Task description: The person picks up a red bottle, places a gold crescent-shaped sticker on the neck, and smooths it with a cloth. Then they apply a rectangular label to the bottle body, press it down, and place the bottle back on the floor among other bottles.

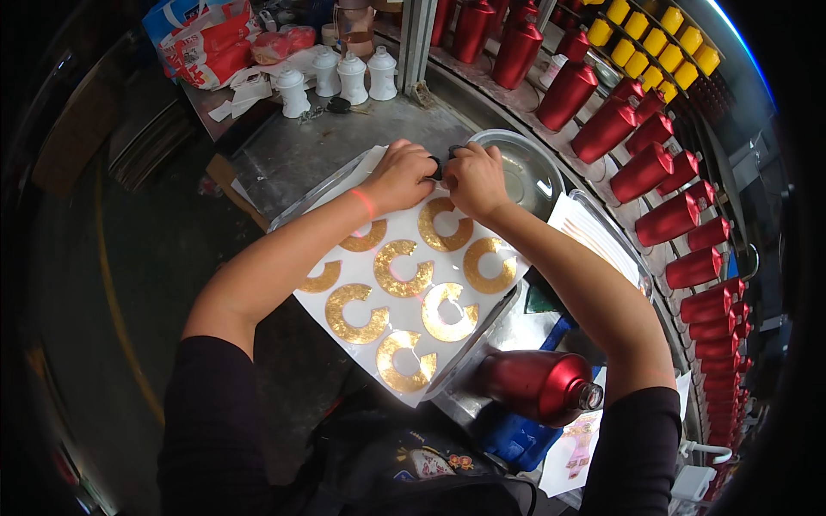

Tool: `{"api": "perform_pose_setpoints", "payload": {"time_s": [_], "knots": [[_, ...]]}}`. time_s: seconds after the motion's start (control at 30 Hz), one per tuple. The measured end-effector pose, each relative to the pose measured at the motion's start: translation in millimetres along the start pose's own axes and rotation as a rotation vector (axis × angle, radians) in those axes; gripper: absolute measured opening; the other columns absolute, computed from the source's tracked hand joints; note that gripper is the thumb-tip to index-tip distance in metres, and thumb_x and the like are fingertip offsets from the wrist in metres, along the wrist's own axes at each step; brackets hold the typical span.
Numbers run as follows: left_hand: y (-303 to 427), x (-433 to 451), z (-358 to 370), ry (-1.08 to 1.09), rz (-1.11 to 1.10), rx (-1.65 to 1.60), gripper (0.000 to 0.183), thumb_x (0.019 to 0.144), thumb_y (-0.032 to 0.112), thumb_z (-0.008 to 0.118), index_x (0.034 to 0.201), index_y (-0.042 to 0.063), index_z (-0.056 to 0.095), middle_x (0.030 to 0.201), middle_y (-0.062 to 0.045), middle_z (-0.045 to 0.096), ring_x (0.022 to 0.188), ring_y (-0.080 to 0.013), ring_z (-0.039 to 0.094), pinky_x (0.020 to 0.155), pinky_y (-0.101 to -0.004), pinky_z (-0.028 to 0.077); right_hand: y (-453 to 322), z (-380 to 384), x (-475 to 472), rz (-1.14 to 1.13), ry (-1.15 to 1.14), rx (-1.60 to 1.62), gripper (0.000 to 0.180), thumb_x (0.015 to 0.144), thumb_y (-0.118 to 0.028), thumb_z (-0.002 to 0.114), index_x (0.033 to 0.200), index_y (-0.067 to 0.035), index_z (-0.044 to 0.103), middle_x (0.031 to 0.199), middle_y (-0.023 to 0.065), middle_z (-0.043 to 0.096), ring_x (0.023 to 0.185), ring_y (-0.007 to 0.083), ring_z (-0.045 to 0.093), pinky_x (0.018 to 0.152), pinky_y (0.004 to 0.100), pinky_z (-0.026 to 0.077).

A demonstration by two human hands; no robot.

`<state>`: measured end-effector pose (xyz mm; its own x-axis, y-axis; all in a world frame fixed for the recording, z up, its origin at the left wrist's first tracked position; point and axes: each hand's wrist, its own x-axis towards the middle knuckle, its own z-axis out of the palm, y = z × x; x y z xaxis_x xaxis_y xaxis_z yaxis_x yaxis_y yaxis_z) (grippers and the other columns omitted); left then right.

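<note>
A white sheet (405, 309) printed with several gold C-shaped decals (358, 322) lies tilted over a clear tray. At its far edge, my left hand (403, 177) and my right hand (474, 177) almost meet, fingers bent inward. Dark bands or covers show on fingers of both hands. Something small and pale is between the fingertips; whether it is a part of the sheet I cannot tell. Behind my right hand stands a round metal basin (516, 164) with liquid. A red metallic bottle (535, 385) lies on its side on blue cloth (516, 438), near my right forearm.
Red bottles (568, 95) line the shelving at the right, with yellow containers (635, 26) farther back. Several white bottles (352, 77) stand at the metal table's (322, 145) back, beside a red and white bag (210, 45). Another tray (639, 258) holds striped sheets (590, 235).
</note>
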<state>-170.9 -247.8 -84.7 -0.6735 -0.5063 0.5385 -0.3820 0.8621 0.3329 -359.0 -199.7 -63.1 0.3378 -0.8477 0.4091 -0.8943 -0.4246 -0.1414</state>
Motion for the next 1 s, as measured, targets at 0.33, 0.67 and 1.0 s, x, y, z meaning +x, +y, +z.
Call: {"api": "perform_pose_setpoints", "payload": {"time_s": [0.33, 0.67, 1.0], "knots": [[-6.2, -8.3, -9.6, -0.055, 0.002, -0.052, 0.01, 0.076, 0.012, 0.072, 0.076, 0.007, 0.064, 0.083, -0.007, 0.065, 0.094, -0.0269, 0.062, 0.09, -0.0429, 0.042, 8.3, 3.6, -3.0, -0.016, -0.006, -0.06, 0.006, 0.072, -0.015, 0.074, 0.078, -0.015, 0.075, 0.087, -0.0003, 0.064, 0.1, 0.0224, 0.057, 0.089, 0.0411, 0.037], [-1.7, 9.5, -15.2, -0.201, -0.129, 0.087, 0.02, 0.076, 0.021, 0.074, 0.074, 0.006, 0.062, 0.082, -0.01, 0.063, 0.091, -0.0318, 0.06, 0.086, -0.0431, 0.041, -20.0, -25.8, -49.8, -0.225, -0.237, -0.073, 0.027, 0.081, -0.017, 0.071, 0.107, -0.01, 0.072, 0.094, 0.0041, 0.061, 0.104, 0.0231, 0.058, 0.094, 0.0403, 0.04], [-14.8, -1.0, -9.2, -0.161, -0.075, -0.054, 0.022, 0.078, 0.022, 0.076, 0.072, 0.007, 0.06, 0.083, -0.006, 0.061, 0.094, -0.0276, 0.059, 0.091, -0.0427, 0.038, -23.5, -19.4, -59.3, -0.272, -0.237, -0.171, 0.041, 0.086, -0.022, 0.068, 0.123, -0.006, 0.066, 0.1, 0.0049, 0.058, 0.108, 0.0217, 0.057, 0.101, 0.0413, 0.037]]}}
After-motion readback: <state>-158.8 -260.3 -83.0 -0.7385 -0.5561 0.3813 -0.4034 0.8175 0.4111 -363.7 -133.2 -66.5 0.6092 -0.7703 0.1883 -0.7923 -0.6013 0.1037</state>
